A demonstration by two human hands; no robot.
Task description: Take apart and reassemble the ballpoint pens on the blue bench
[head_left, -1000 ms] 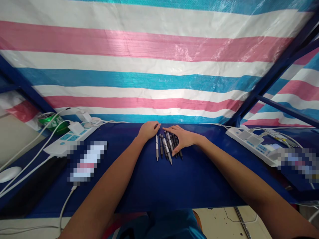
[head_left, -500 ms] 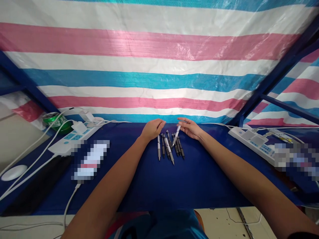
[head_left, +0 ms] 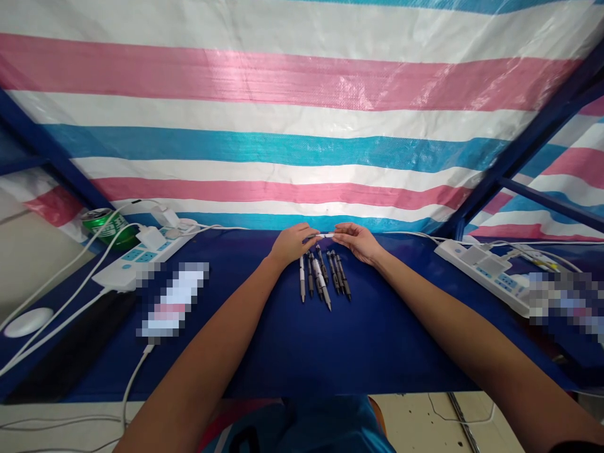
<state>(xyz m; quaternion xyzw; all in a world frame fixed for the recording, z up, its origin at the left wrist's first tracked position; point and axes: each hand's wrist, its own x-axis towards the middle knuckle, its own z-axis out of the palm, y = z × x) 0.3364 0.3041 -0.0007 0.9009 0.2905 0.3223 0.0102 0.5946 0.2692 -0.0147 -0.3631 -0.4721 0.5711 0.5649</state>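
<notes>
My left hand (head_left: 292, 244): curled, palm down, fingertips pinching 1 end of the white pen.
My right hand (head_left: 357, 243): curled the same way, fingertips pinching the other end.
White pen (head_left: 325, 235): lying level in the air between my 2 hands, just above the row and not touching it.
Pen row (head_left: 325, 277): about 6 pens side by side on the counter (head_left: 377, 340), tips toward me, just nearer me than my hands and between them.
Grip: fingertips alone do the work here. Keeping the white pen level and both palms off the row looks like the way to avoid nudging the other pens.
Left of my left hand: a white power strip (head_left: 136, 261), a green can (head_left: 104, 228) and a white mouse (head_left: 28, 322).
Right of my right hand: another white power strip (head_left: 481, 274) with cables.
Ahead of my hands: a striped tarp (head_left: 283, 94).
</notes>
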